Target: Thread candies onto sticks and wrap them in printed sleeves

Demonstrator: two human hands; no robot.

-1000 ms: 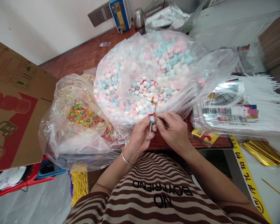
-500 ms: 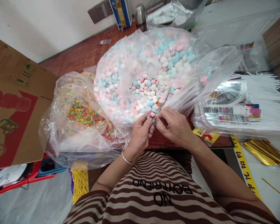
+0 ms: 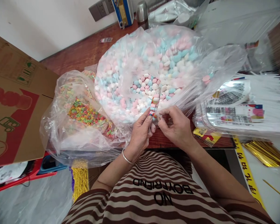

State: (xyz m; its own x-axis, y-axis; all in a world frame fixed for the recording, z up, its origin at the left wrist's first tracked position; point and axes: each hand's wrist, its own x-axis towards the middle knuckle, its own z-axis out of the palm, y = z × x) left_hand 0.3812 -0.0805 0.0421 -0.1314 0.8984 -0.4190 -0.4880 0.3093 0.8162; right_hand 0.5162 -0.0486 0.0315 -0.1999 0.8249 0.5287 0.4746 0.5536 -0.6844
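Observation:
My left hand [image 3: 142,132] pinches the lower end of a narrow clear packet [image 3: 155,104] with a colourful print and small sweets inside. The packet stands nearly upright between thumb and fingers. Just to its right is my right hand [image 3: 176,126], its thumb and forefinger curled but slightly apart, with nothing visible between them. Behind both hands lies a large clear bag of pink, white and blue round candies [image 3: 146,84], its mouth open toward me. A smaller clear bag of multicoloured ring-shaped pieces [image 3: 86,113] sits to the left.
A cardboard box [image 3: 18,99] stands at the left. On the right are a clear tray [image 3: 200,121] with printed packets and white sticks, and gold twist ties [image 3: 264,152]. A metal flask [image 3: 142,14] stands behind the candy bag. The table's front edge is close to my body.
My right hand has drawn back a little to the right, off the packet's lower end. In my left hand the packet has swung from leaning right to nearly upright.

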